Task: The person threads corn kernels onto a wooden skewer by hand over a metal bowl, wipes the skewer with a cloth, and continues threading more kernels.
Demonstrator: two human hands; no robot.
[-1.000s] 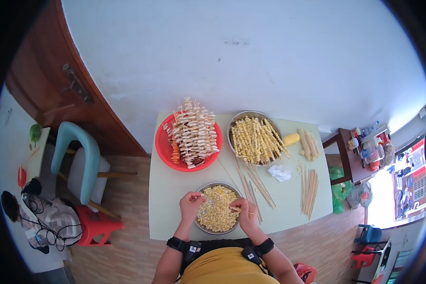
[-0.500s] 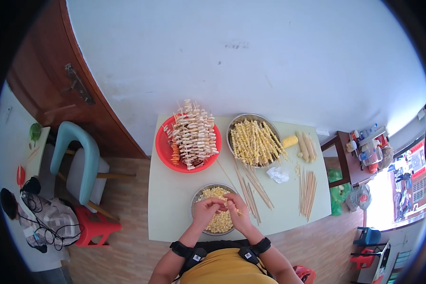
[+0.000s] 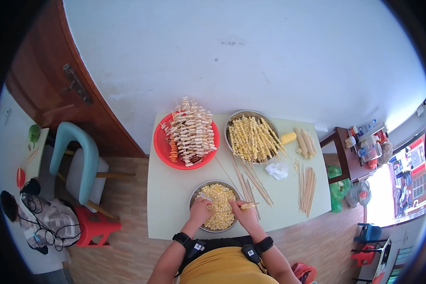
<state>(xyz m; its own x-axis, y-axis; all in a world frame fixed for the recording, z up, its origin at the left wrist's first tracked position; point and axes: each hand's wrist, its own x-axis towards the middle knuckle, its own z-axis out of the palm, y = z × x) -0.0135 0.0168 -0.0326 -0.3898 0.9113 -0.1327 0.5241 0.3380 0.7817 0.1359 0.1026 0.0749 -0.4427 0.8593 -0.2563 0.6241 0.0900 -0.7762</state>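
Loose corn kernels fill a metal bowl near the table's front edge. Over the bowl's left part is my left hand, its fingers closed at the kernels; what they hold is hidden. My right hand, at the bowl's right rim, is closed round a thin wooden skewer that points right, with a little yellow corn near the hand. Behind the bowl, a larger metal bowl holds corn skewers. Bare wooden skewers lie to the right of the kernel bowl.
A red basin of white-piece skewers stands at the back left. At the right are a corn cob, pale cobs, crumpled plastic and more skewers. A chair and a red stool are left.
My hands have moved apart, the left down to the kernels on the left, the right to the right rim with the skewer. The view has shifted slightly.
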